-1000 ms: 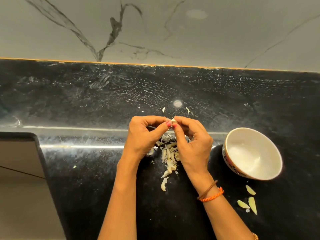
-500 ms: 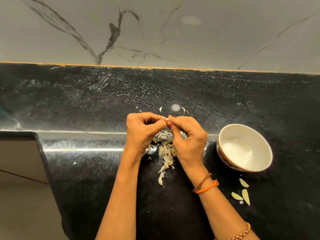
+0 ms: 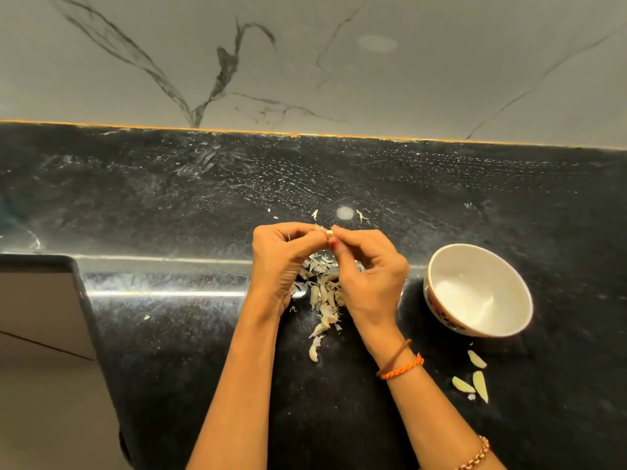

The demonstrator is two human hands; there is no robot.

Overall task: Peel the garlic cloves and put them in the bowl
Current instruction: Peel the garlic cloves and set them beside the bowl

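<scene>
Your left hand (image 3: 283, 262) and right hand (image 3: 368, 273) meet fingertip to fingertip above the counter (image 3: 169, 205), and both pinch one small clove (image 3: 329, 234) between them. The fingers of each hand are curled in; only a pale end of the clove shows between the tips, so how much skin is left on it cannot be told.

Directly under your hands, near the counter's front edge, lies a heap of skins (image 3: 324, 293), trailing toward you. A few stray flakes lie just beyond your hands, further in from the edge.

The bowl (image 3: 441, 266) stands on the counter to the right of your right hand, close but not touching, tipped a little toward you; its white inside looks bare. Three pale cloves (image 3: 475, 378) lie on the counter just in front of the bowl, beside your right forearm.
</scene>
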